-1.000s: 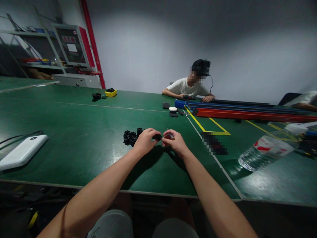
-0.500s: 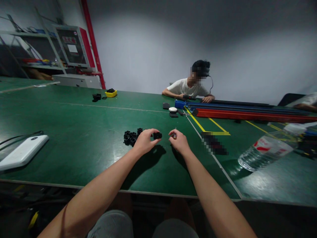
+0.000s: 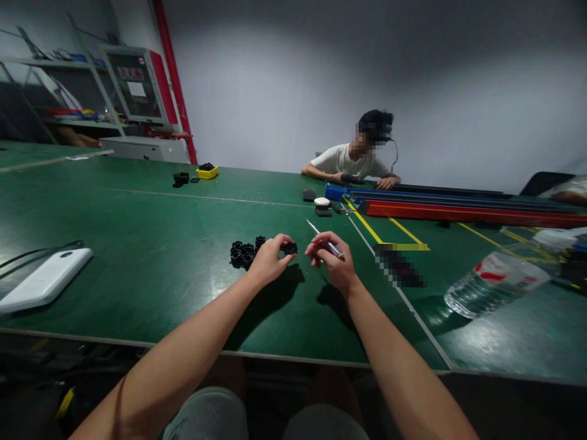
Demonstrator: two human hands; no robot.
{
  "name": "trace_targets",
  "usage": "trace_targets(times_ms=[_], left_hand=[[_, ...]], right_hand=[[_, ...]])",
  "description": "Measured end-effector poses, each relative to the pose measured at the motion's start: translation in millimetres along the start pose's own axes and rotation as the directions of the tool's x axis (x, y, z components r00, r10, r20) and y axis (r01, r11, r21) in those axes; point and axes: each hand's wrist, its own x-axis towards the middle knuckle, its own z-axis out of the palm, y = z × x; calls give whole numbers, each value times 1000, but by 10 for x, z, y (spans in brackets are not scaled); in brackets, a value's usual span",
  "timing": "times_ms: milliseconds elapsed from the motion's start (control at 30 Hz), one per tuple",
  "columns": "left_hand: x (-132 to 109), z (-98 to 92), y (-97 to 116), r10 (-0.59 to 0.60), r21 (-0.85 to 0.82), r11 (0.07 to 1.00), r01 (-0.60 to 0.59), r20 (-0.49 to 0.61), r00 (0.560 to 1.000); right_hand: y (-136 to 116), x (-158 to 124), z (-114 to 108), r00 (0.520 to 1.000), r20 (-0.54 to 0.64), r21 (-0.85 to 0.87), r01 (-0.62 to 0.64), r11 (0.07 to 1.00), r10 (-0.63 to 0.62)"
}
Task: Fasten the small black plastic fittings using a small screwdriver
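My left hand (image 3: 268,261) pinches a small black plastic part (image 3: 289,248) between thumb and fingertips, just above the green table (image 3: 151,244). To its left lies a cluster of several similar black parts (image 3: 244,252). My right hand (image 3: 334,260) is closed on a small screwdriver (image 3: 326,243) with a thin metal shaft that points up and to the left. The two hands are a short gap apart, and the screwdriver is not touching the black part.
A white flat device (image 3: 43,280) with a cable lies at the left. A plastic water bottle (image 3: 498,277) lies on its side at right. Across the table a person (image 3: 353,160) sits by long red and blue rails (image 3: 458,209). A yellow tray (image 3: 206,172) stands far back.
The hands were together at the black part, then drew apart. My right hand has lifted and turned, so the screwdriver shaft now shows, pointing up-left. The left hand has barely moved.
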Motion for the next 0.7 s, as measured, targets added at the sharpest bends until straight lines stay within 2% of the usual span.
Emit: trace_targets(times_ms=[133,267,367,433,533,700], left_hand=[[-8,2,17,20,-19,1000,-20,7,1000],[-16,-2,48,57,-23,998,-56,42,997],[-22,-11,63,121,39,991,-127,132,984],[-28,-19,65,177,112,972,-207,234,956],[-43,-27,63,187,221,935,-279,362,913],[-69,-9,50,173,288,905,-315,428,887]], right_hand=[[-22,-16,23,999,40,-19,-25,1000,26],[44,5,21,997,25,-24,-71,997,72],[90,24,19,995,-28,-31,-97,995,96],[100,29,21,992,-55,-27,-114,993,112],[87,28,29,991,-63,-36,-121,992,118],[65,25,37,989,-62,-45,-135,990,132]])
